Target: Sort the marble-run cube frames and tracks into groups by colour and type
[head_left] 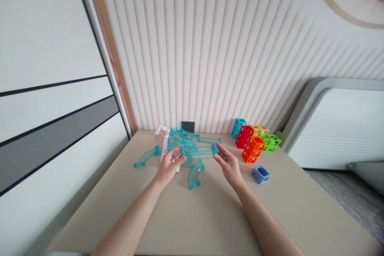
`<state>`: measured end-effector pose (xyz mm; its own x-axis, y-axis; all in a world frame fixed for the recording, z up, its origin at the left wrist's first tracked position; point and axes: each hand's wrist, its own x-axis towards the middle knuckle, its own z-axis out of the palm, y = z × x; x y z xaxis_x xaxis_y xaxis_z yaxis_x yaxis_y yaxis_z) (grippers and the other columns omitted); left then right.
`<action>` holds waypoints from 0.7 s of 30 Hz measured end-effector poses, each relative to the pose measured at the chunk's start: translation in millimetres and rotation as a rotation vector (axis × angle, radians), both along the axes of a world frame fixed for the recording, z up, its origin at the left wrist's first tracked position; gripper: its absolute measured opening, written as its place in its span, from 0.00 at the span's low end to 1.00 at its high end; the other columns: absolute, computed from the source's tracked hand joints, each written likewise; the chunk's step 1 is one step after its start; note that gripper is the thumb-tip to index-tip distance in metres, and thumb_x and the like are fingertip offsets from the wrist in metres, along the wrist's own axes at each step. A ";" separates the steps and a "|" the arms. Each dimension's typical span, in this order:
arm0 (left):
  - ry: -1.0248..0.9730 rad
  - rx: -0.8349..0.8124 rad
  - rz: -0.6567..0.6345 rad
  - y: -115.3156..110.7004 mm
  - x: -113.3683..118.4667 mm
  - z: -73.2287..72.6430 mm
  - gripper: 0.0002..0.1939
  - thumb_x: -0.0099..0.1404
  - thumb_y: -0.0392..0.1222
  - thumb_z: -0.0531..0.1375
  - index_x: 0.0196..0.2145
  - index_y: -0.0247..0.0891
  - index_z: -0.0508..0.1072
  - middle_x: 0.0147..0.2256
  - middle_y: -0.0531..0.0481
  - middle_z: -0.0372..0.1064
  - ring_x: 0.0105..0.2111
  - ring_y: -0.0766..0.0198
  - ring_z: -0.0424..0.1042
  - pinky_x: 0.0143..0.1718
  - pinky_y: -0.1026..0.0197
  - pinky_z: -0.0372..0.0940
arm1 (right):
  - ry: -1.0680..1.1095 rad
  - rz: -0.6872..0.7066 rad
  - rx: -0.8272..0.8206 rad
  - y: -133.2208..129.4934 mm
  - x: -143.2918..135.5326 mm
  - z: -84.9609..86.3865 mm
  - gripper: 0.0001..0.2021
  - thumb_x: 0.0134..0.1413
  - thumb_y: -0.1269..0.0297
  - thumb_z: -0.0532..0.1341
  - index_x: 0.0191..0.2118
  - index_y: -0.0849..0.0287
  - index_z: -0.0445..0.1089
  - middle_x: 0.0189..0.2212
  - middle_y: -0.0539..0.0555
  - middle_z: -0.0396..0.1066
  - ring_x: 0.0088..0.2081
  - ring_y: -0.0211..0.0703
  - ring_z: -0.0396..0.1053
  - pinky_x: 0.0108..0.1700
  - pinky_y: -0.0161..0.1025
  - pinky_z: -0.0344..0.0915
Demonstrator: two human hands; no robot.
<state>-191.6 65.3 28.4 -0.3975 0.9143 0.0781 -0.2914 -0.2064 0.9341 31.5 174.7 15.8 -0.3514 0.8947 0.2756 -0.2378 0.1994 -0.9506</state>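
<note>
- The left hand (171,164) and right hand (228,164) have fingers holding a straight tube (199,152), see-through blue-green.
- A curved tube (194,174) lies on the smooth tabletop (207,220).

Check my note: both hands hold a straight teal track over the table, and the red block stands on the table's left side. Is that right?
Not quite: the red block stands on the table's right side, as the head view shows. The rest holds: the left hand and right hand hold a straight teal track over it.
</note>
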 end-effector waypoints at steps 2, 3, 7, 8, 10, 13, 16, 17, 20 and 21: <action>-0.010 0.007 0.000 -0.1 0.1 0.5 0.30 0.43 0.51 0.78 0.42 0.38 0.78 0.45 0.38 0.80 0.54 0.45 0.75 0.60 0.45 0.64 | 0.003 0.006 0.002 -0.6 0.1 0.3 0.34 0.46 0.49 0.74 0.58 0.54 0.73 0.55 0.60 0.75 0.57 0.59 0.72 0.59 0.58 0.69; -0.014 0.012 0.000 -0.2 0.2 0.7 0.30 0.43 0.51 0.78 0.42 0.38 0.78 0.45 0.38 0.80 0.54 0.45 0.75 0.59 0.45 0.65 | 0.007 0.005 0.002 -0.8 0.0 0.3 0.33 0.46 0.49 0.75 0.58 0.53 0.73 0.55 0.60 0.76 0.57 0.59 0.72 0.60 0.58 0.68; -0.015 0.035 -0.004 -0.5 0.0 1.6 0.29 0.44 0.50 0.77 0.43 0.38 0.78 0.44 0.38 0.80 0.53 0.46 0.76 0.59 0.45 0.64 | 0.015 -0.001 -0.008 -1.8 -0.3 0.5 0.34 0.45 0.49 0.75 0.58 0.53 0.73 0.55 0.59 0.75 0.57 0.60 0.72 0.62 0.60 0.65; -0.015 0.039 -0.004 -0.5 -0.2 1.3 0.29 0.45 0.50 0.77 0.43 0.38 0.78 0.44 0.38 0.80 0.53 0.46 0.76 0.59 0.46 0.64 | 0.016 -0.001 -0.009 -2.2 -0.3 0.8 0.34 0.45 0.49 0.75 0.58 0.53 0.73 0.55 0.59 0.75 0.57 0.60 0.72 0.62 0.60 0.64; -0.015 0.045 -0.007 -0.4 -0.8 -0.2 0.29 0.45 0.49 0.77 0.43 0.38 0.77 0.45 0.39 0.80 0.52 0.47 0.76 0.59 0.46 0.64 | 0.018 0.002 -0.006 -3.2 -0.2 1.8 0.34 0.45 0.49 0.75 0.58 0.54 0.73 0.55 0.59 0.75 0.58 0.60 0.71 0.62 0.61 0.64; -0.004 0.072 -0.009 0.2 -1.9 -5.4 0.29 0.46 0.48 0.77 0.44 0.39 0.77 0.46 0.40 0.80 0.51 0.49 0.76 0.57 0.48 0.66 | 0.025 0.005 0.005 -4.9 -0.2 3.6 0.34 0.45 0.48 0.75 0.59 0.54 0.73 0.55 0.60 0.75 0.58 0.60 0.71 0.61 0.59 0.66; 0.021 0.103 -0.022 0.6 -2.6 -10.8 0.26 0.49 0.48 0.76 0.45 0.40 0.77 0.47 0.41 0.79 0.51 0.52 0.76 0.56 0.52 0.67 | 0.041 -0.002 0.012 -5.9 -0.4 4.4 0.33 0.46 0.49 0.75 0.58 0.54 0.73 0.55 0.60 0.76 0.57 0.60 0.72 0.61 0.60 0.66; 0.023 0.106 -0.026 0.6 -2.7 -11.9 0.26 0.50 0.48 0.75 0.46 0.40 0.77 0.47 0.41 0.78 0.51 0.52 0.75 0.55 0.53 0.67 | 0.047 -0.011 0.013 -6.0 -0.5 4.3 0.33 0.46 0.49 0.75 0.57 0.54 0.74 0.54 0.60 0.76 0.57 0.60 0.72 0.61 0.60 0.66; 0.005 0.112 -0.032 0.5 -2.7 -12.3 0.30 0.49 0.48 0.76 0.49 0.41 0.76 0.48 0.42 0.77 0.51 0.54 0.75 0.55 0.54 0.67 | 0.056 -0.035 0.014 -5.6 -0.7 3.8 0.32 0.45 0.50 0.75 0.56 0.54 0.75 0.54 0.60 0.76 0.56 0.61 0.73 0.62 0.62 0.64; 0.000 0.111 -0.035 0.5 -2.6 -11.6 0.32 0.48 0.47 0.76 0.50 0.40 0.76 0.47 0.42 0.78 0.50 0.54 0.75 0.54 0.54 0.67 | 0.058 -0.038 0.014 -5.4 -0.8 3.7 0.32 0.44 0.50 0.75 0.56 0.54 0.75 0.54 0.60 0.76 0.56 0.61 0.73 0.62 0.62 0.64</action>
